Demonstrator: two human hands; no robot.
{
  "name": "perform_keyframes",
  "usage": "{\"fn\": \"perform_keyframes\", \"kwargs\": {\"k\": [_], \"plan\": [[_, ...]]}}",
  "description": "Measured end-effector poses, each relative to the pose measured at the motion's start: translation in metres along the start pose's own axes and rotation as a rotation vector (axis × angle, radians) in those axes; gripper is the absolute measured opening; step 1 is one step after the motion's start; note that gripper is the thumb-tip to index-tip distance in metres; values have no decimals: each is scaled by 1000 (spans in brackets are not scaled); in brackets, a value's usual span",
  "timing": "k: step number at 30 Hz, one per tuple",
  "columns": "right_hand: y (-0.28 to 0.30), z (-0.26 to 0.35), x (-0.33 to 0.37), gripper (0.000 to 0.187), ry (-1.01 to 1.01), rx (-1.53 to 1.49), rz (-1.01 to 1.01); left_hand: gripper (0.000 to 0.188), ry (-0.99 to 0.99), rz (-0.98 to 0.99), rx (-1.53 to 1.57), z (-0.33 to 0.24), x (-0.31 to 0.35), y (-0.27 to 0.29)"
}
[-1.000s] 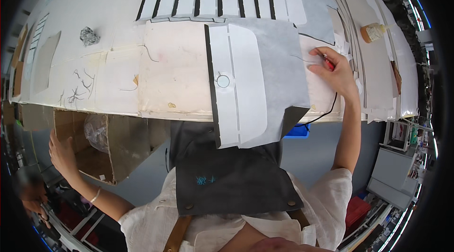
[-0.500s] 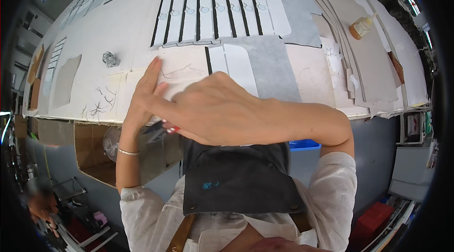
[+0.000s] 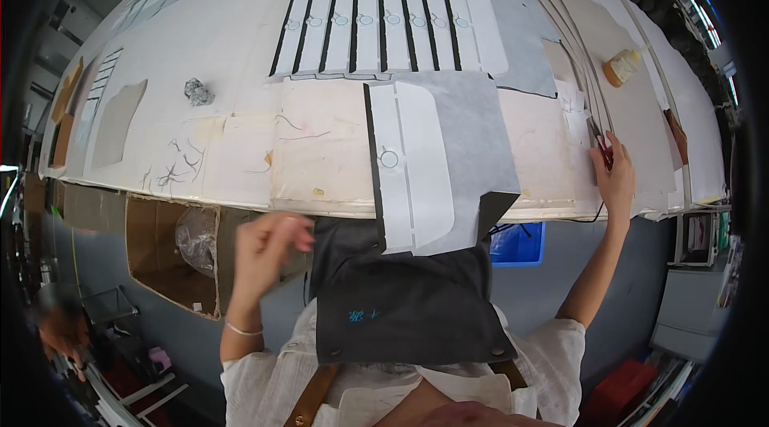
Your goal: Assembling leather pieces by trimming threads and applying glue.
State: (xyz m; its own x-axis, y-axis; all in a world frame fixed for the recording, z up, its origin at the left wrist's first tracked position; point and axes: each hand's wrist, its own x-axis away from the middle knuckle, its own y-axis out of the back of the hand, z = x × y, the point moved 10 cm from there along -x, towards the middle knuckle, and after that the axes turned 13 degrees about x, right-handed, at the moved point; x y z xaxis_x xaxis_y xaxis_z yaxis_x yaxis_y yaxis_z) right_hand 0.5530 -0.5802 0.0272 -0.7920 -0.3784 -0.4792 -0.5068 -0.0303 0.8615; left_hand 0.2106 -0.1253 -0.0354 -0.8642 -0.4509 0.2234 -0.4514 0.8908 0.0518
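My right hand (image 3: 615, 175) is at the right side of the table, its fingers closed on red-handled scissors (image 3: 605, 156) beside thin grey strips. In front of the table edge, my left hand (image 3: 272, 249) hangs in the air, fingers curled and slightly blurred; whatever they may hold is hidden. A grey fabric panel (image 3: 477, 138) lies between my hands, its near end hanging over the edge. On it are a white piece (image 3: 424, 167) with a rounded side, a black strip and a small ring mark. Neither hand touches the panel.
Behind it lies a row of overlapping white pieces (image 3: 340, 42) with black strips. A crumpled foil ball (image 3: 198, 92) and loose threads (image 3: 180, 163) lie left. An amber bottle (image 3: 622, 68) stands on the right. Below the edge are a cardboard box (image 3: 172, 271) and a blue bin (image 3: 519, 249).
My right hand has swung from beside my left wrist to the table's far right with the scissors. My left hand has drawn back off the table, uncovering the near part of the panel.
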Motion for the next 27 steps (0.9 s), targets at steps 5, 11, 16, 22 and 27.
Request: {"fn": "perform_keyframes", "kwargs": {"k": [5, 11, 16, 22, 27], "plan": [[51, 65, -8, 44, 124, -93, -217, 34, 303, 424, 141, 21, -19, -118], [21, 165, 9, 48, 18, -1067, 656, 28, -235, 577, -79, -79, -33, -158], [14, 192, 1, 54, 284, -1208, 553, 28, -1144, 695, -210, -207, 2, -199], [-6, 174, -37, 72, -216, -1857, 718, 34, -1218, 713, -463, -252, -66, -229], [-25, 84, -141, 71, -175, -1337, 104, 46, -564, 386, -171, -191, -203, -222]]}}
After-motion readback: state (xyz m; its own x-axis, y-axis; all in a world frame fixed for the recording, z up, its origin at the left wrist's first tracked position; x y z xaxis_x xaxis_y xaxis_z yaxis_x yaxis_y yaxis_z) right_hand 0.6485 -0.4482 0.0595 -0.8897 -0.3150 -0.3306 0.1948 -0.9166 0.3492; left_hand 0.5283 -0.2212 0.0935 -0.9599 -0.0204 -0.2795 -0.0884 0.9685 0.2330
